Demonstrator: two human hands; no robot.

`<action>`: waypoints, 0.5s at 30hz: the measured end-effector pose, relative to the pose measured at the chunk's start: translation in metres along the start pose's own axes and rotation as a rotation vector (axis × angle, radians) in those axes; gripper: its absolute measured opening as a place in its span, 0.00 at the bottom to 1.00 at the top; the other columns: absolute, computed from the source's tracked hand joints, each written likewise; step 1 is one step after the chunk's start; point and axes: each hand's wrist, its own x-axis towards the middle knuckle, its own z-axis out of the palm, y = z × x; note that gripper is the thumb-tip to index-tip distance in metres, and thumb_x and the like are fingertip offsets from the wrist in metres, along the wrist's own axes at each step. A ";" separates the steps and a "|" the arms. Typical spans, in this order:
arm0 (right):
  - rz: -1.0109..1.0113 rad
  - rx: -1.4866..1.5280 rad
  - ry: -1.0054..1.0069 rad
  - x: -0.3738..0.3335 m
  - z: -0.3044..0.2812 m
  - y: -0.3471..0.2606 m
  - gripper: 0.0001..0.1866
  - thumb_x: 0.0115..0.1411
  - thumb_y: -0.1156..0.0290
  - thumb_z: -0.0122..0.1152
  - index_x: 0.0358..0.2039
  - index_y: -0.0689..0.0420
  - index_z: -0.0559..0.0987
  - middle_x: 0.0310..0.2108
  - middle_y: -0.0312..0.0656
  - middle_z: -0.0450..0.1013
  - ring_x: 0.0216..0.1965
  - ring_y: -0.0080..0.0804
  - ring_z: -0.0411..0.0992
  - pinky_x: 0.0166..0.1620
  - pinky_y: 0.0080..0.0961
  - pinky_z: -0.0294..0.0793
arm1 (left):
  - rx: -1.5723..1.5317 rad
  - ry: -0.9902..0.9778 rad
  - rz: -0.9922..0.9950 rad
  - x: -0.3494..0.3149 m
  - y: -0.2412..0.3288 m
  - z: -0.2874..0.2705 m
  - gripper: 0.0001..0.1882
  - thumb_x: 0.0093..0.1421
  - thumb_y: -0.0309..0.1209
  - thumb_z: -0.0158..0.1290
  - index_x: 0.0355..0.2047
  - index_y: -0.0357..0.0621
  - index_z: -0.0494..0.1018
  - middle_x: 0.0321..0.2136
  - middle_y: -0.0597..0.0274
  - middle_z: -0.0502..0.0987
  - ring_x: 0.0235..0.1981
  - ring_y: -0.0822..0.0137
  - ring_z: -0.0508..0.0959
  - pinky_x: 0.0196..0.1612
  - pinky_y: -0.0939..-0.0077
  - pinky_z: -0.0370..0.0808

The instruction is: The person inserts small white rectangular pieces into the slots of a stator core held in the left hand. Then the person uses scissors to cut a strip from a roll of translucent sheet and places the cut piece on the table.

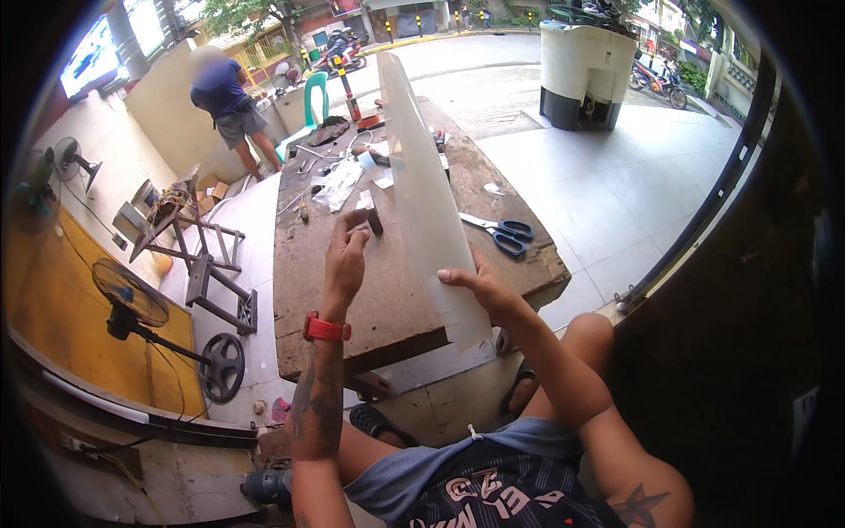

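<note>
A long, pale translucent plastic panel (pixel 422 194) stands tilted over the wooden table, its near end at the front edge. My right hand (pixel 475 286) grips it near that end, thumb on the face towards me and the other fingers mostly hidden behind. To its left, my left hand (pixel 346 246), with a red watch on the wrist, is raised above the tabletop. Its fingers pinch a small dark flat rectangular piece (pixel 376 222), apart from the panel. Right of the panel lie scissors (pixel 506 236) with dark blue handles, partly covered by the panel.
The worn wooden table (pixel 308 299) also bears a clear plastic bag (pixel 339 187), cables and small tools. A green chair (pixel 314 106) stands beyond it. On the left are a standing fan (pixel 132 304) and a wooden stand (pixel 207 273). A person (pixel 229 97) stands farther back.
</note>
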 end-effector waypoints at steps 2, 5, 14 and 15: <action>0.051 0.009 0.071 -0.001 -0.012 -0.006 0.46 0.59 0.59 0.72 0.71 0.64 0.60 0.56 0.52 0.71 0.52 0.37 0.75 0.52 0.32 0.79 | 0.476 -0.001 0.087 0.026 -0.036 -0.018 0.35 0.57 0.29 0.59 0.65 0.33 0.64 0.60 0.43 0.73 0.61 0.50 0.73 0.65 0.58 0.70; 0.033 -0.024 0.112 0.000 -0.018 -0.010 0.47 0.58 0.54 0.69 0.72 0.61 0.60 0.56 0.52 0.70 0.51 0.38 0.74 0.51 0.30 0.77 | 0.729 -0.002 0.209 0.073 -0.080 -0.026 0.53 0.44 0.40 0.71 0.68 0.32 0.60 0.64 0.37 0.68 0.64 0.43 0.70 0.69 0.54 0.66; 0.115 -0.025 0.114 0.008 -0.029 -0.020 0.53 0.57 0.52 0.73 0.73 0.65 0.57 0.63 0.59 0.66 0.62 0.46 0.69 0.63 0.38 0.72 | 0.797 -0.199 0.214 0.100 -0.087 -0.032 0.50 0.41 0.52 0.78 0.61 0.40 0.73 0.53 0.45 0.80 0.57 0.47 0.78 0.63 0.57 0.73; 0.113 -0.028 0.115 0.008 -0.030 -0.020 0.53 0.57 0.52 0.73 0.73 0.65 0.57 0.62 0.59 0.67 0.61 0.45 0.70 0.62 0.37 0.73 | 0.780 -0.211 0.226 0.084 -0.081 -0.033 0.50 0.40 0.52 0.78 0.61 0.41 0.73 0.52 0.45 0.80 0.56 0.47 0.78 0.62 0.57 0.74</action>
